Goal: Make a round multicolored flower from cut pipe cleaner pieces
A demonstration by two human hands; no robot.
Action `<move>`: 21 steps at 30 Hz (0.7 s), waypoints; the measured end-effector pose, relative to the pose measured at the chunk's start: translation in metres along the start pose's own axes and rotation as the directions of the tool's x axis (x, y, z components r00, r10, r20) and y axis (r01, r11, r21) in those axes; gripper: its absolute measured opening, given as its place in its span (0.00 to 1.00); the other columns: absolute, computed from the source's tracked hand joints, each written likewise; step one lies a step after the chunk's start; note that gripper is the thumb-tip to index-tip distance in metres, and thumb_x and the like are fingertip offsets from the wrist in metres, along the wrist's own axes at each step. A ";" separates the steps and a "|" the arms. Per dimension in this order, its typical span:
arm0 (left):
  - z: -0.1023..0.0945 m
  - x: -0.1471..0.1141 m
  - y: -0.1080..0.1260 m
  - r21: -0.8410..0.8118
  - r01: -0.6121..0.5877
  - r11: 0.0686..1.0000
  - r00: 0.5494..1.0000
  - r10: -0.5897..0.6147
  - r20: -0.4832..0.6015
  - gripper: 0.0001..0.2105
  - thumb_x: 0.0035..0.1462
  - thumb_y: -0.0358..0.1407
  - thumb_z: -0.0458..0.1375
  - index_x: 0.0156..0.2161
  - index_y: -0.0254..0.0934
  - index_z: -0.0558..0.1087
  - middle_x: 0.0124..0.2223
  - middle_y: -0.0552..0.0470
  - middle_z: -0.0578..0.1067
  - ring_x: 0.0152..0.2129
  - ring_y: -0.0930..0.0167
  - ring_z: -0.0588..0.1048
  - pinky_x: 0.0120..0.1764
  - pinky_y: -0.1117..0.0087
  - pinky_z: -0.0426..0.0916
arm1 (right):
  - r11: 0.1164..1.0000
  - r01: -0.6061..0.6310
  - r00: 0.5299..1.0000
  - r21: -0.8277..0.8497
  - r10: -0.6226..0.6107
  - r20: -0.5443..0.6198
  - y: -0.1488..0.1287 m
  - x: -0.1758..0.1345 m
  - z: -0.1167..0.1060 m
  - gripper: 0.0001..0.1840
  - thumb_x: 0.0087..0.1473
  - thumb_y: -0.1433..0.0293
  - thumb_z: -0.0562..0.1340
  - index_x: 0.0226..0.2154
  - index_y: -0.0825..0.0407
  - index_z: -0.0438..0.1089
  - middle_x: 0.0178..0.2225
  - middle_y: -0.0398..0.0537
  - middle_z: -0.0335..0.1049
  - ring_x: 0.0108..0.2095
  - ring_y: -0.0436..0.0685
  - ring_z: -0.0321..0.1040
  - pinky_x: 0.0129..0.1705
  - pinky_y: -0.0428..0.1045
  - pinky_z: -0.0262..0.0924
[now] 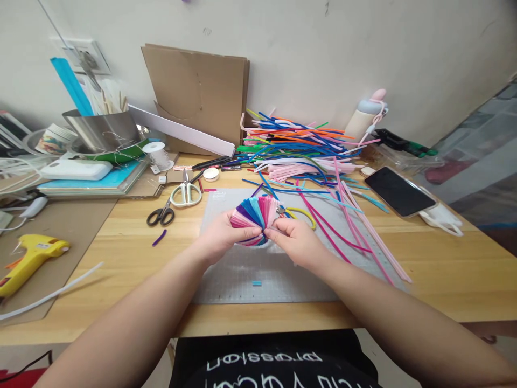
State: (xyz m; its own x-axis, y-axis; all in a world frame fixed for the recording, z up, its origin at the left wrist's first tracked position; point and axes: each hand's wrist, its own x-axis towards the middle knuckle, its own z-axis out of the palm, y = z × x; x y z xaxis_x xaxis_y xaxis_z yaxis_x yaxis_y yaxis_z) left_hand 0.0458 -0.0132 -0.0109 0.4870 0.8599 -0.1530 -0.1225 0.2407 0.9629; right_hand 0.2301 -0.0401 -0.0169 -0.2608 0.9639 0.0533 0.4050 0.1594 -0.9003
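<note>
A round, fanned bundle of pipe cleaners (251, 211) in pink, purple, blue and teal is held up over the grey cutting mat (230, 280). My left hand (221, 235) grips its left side, thumb pressed near the centre. At the centre's right, my right hand (298, 240) pinches the same bundle between thumb and fingers. Just behind the right hand are yellow-handled pliers (307, 213), partly hidden by it. On the mat in front lies a small blue piece (257, 283).
Loose pipe cleaners (299, 145) pile at the back. Scissors (186, 194), black-handled scissors (160, 215) and a yellow glue gun (36, 256) lie left. A phone (399, 191) rests right, near a bottle (365, 121). Cardboard (194, 91) leans on the wall.
</note>
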 end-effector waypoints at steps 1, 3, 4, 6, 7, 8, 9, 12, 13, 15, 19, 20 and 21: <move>0.000 0.000 -0.001 0.021 0.006 1.000 1.000 -0.006 -0.009 0.13 0.41 0.34 0.68 0.34 0.33 0.75 0.33 0.51 0.78 0.28 0.72 0.75 0.37 0.69 0.69 | 1.000 -0.013 1.000 0.010 0.013 0.011 -0.001 0.000 0.000 0.20 0.53 0.60 0.57 0.16 0.51 0.52 0.17 0.37 0.45 0.20 0.47 0.44 0.22 0.45 0.40; -0.001 0.001 -0.003 0.023 0.021 1.000 0.999 -0.020 -0.027 0.13 0.40 0.34 0.68 0.34 0.33 0.76 0.33 0.50 0.79 0.28 0.71 0.75 0.37 0.68 0.69 | 0.999 -0.037 0.999 0.023 0.036 0.036 -0.003 -0.001 0.000 0.21 0.52 0.60 0.57 0.16 0.51 0.53 0.16 0.37 0.45 0.19 0.47 0.43 0.21 0.45 0.39; -0.001 0.001 -0.004 0.003 0.028 1.000 0.999 -0.028 -0.025 0.13 0.41 0.35 0.68 0.35 0.33 0.76 0.33 0.50 0.79 0.28 0.71 0.76 0.37 0.68 0.69 | 0.998 -0.050 0.998 0.028 0.049 0.049 -0.004 -0.001 0.000 0.21 0.52 0.59 0.57 0.16 0.52 0.54 0.16 0.37 0.45 0.19 0.46 0.43 0.21 0.45 0.39; -0.001 0.002 -0.005 -0.056 0.044 0.997 0.999 -0.044 -0.003 0.14 0.42 0.35 0.67 0.36 0.34 0.76 0.34 0.49 0.79 0.29 0.70 0.76 0.37 0.68 0.69 | 0.996 -0.078 0.995 0.048 0.074 0.073 -0.005 -0.002 0.001 0.20 0.52 0.58 0.57 0.17 0.52 0.57 0.16 0.37 0.46 0.19 0.46 0.43 0.20 0.45 0.38; 0.000 0.002 -0.005 -0.086 0.053 0.995 0.999 -0.052 0.011 0.14 0.42 0.35 0.67 0.37 0.34 0.76 0.33 0.49 0.79 0.29 0.70 0.76 0.37 0.68 0.69 | 0.994 -0.085 0.994 0.062 0.080 0.080 -0.005 -0.002 0.001 0.20 0.52 0.57 0.57 0.17 0.53 0.58 0.16 0.37 0.47 0.18 0.46 0.43 0.20 0.45 0.38; 0.001 0.002 -0.004 -0.112 0.064 0.992 0.998 -0.062 0.023 0.14 0.43 0.35 0.67 0.37 0.34 0.76 0.33 0.49 0.79 0.29 0.70 0.76 0.37 0.68 0.69 | 0.993 -0.086 0.993 0.076 0.079 0.084 -0.005 -0.003 0.001 0.21 0.52 0.56 0.58 0.18 0.53 0.59 0.16 0.37 0.47 0.18 0.46 0.43 0.20 0.45 0.38; 0.001 0.002 -0.004 -0.131 0.074 0.989 0.997 -0.071 0.033 0.13 0.43 0.35 0.67 0.37 0.33 0.75 0.33 0.49 0.79 0.29 0.70 0.76 0.37 0.68 0.69 | 0.992 -0.082 0.993 0.092 0.073 0.092 -0.005 -0.003 0.002 0.21 0.51 0.56 0.58 0.18 0.53 0.59 0.16 0.37 0.47 0.18 0.46 0.43 0.20 0.45 0.38; 0.002 0.001 0.001 -0.165 0.095 0.982 0.994 -0.086 0.062 0.12 0.44 0.34 0.66 0.37 0.33 0.75 0.33 0.48 0.79 0.28 0.70 0.76 0.38 0.67 0.69 | 0.974 -0.109 0.984 0.199 0.078 0.160 -0.006 -0.004 0.001 0.22 0.52 0.53 0.57 0.19 0.52 0.58 0.15 0.35 0.45 0.17 0.45 0.41 0.19 0.44 0.36; 0.002 0.000 0.002 -0.170 0.097 0.981 0.994 -0.085 0.074 0.12 0.45 0.34 0.66 0.37 0.33 0.75 0.33 0.48 0.79 0.28 0.70 0.76 0.39 0.66 0.69 | 0.959 -0.138 0.976 0.248 0.089 0.199 -0.007 -0.004 0.001 0.22 0.52 0.52 0.57 0.21 0.52 0.59 0.15 0.34 0.45 0.16 0.45 0.41 0.18 0.44 0.36; 0.000 -0.001 0.004 -0.166 0.093 0.982 0.992 -0.077 0.102 0.12 0.45 0.35 0.65 0.38 0.33 0.75 0.34 0.47 0.79 0.29 0.69 0.76 0.39 0.65 0.69 | 0.930 -0.181 0.961 0.321 0.098 0.258 -0.009 -0.004 0.000 0.21 0.51 0.51 0.57 0.24 0.52 0.61 0.14 0.34 0.45 0.15 0.44 0.41 0.18 0.44 0.37; -0.007 -0.002 0.005 -0.027 0.065 0.997 0.985 -0.060 0.163 0.18 0.42 0.34 0.67 0.41 0.34 0.75 0.38 0.46 0.78 0.33 0.67 0.76 0.41 0.65 0.69 | 0.933 -0.129 0.976 0.337 0.059 0.210 -0.012 -0.004 -0.001 0.20 0.50 0.52 0.59 0.24 0.53 0.63 0.15 0.34 0.46 0.16 0.44 0.42 0.19 0.44 0.38; -0.008 -0.002 0.005 0.026 0.059 0.998 0.985 -0.063 0.161 0.18 0.41 0.34 0.68 0.41 0.34 0.75 0.38 0.46 0.78 0.34 0.67 0.76 0.41 0.65 0.69 | 0.940 -0.111 0.980 0.323 0.050 0.190 -0.012 -0.004 0.000 0.21 0.50 0.52 0.58 0.23 0.53 0.63 0.15 0.35 0.46 0.17 0.44 0.42 0.19 0.44 0.38; -0.009 -0.002 0.005 0.073 0.057 0.996 0.986 -0.068 0.150 0.18 0.40 0.34 0.68 0.40 0.33 0.75 0.38 0.46 0.78 0.33 0.67 0.76 0.41 0.66 0.68 | 0.948 -0.097 0.983 0.304 0.044 0.178 -0.011 -0.004 0.000 0.21 0.51 0.52 0.58 0.22 0.53 0.62 0.15 0.35 0.47 0.17 0.44 0.43 0.19 0.44 0.38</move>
State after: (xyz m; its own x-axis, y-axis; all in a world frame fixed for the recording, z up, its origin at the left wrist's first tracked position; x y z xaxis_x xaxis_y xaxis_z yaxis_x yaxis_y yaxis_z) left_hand 0.0364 -0.0099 -0.0079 0.6181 0.7646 -0.1826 -0.0314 0.2561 0.9661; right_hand 0.2265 -0.0460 -0.0071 -0.3944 0.9168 -0.0634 0.1427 -0.0071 -0.9897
